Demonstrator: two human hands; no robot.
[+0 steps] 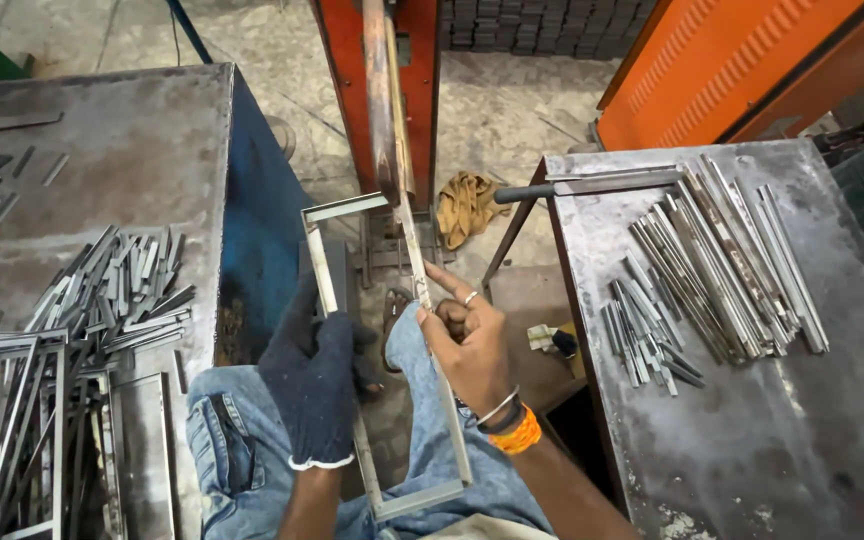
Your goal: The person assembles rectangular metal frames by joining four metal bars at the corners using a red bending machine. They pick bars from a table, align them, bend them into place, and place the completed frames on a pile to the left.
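— Biggest things first? 
— Two steel tables: right table point(752, 440) bearing long metal strips point(732, 260) and a heap of short strips point(642, 335); left table point(102, 150) heaped with cut strips point(122, 290) and finished frames point(12, 420). Between them, an orange machine column point(377, 90).
— And in hand? 
— A rectangular metal frame point(392, 350), held upright over the knees, top end close against the column.
— Grips? 
— Left hand point(317, 385), dark-gloved, wrapped shut around the frame's left bar. Right hand point(467, 345), bare, closed on the right bar, forefinger stretched up along it, ring and orange wristband showing.
— Smaller bits? 
— A crumpled rag point(467, 205) on the floor beyond.
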